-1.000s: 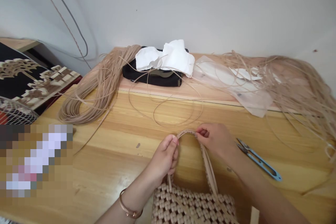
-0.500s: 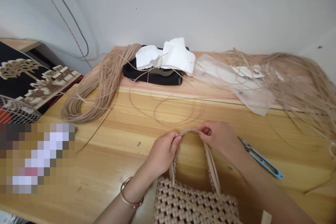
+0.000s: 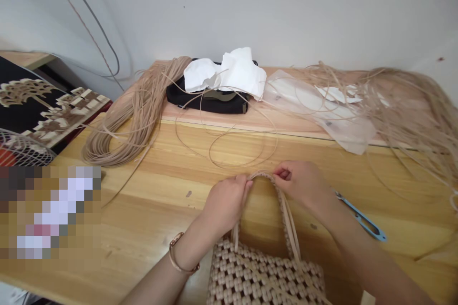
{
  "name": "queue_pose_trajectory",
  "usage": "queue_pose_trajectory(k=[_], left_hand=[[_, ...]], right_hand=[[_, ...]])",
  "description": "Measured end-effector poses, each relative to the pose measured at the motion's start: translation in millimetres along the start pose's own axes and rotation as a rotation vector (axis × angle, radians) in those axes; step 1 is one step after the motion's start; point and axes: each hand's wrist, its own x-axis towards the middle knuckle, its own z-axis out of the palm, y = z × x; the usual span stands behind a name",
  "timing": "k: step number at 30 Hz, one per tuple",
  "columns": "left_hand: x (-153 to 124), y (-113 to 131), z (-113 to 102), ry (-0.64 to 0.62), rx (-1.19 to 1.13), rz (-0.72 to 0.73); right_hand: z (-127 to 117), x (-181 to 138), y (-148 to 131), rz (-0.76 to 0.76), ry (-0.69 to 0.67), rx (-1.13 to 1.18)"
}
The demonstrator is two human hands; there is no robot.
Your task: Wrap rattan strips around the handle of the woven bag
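A beige woven bag [image 3: 265, 276] stands at the bottom of the view, its braided handle [image 3: 285, 209] arching up above it. My left hand [image 3: 229, 200] is closed round the left part of the arch, fingers and thumb pinching it near the top. On the other side of the arch, my right hand [image 3: 296, 181] is closed in a pinch at the handle; whether it grips the braid or a thin strand there is too small to tell. Loose flat strands hang beside the handle's right leg. Blue thread snips [image 3: 365, 219] lie on the table, partly behind my right forearm.
A coil of beige cord [image 3: 125, 119] lies at the left back, more tangled cord [image 3: 411, 105] at the right. Between them are a black pouch [image 3: 200, 105] under white paper [image 3: 243, 71] and a clear plastic bag [image 3: 347, 133]. A fan guard [image 3: 28, 147] stands far left.
My left hand has slid a little up and right along the handle, toward its top. My right hand keeps its pinch, shifting slightly. The bag has hardly moved.
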Motion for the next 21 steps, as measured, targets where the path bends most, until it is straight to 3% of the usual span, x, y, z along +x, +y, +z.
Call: queue_pose_trajectory(k=[9,21], left_hand=[[3,-3,7,-0.010,-0.184,0.024],[4,-7,12,0.041,-0.199,0.017]], right_hand=[[1,1,2,0.012,-0.024,0.044],[4,0,4,-0.020,-0.015,0.032]])
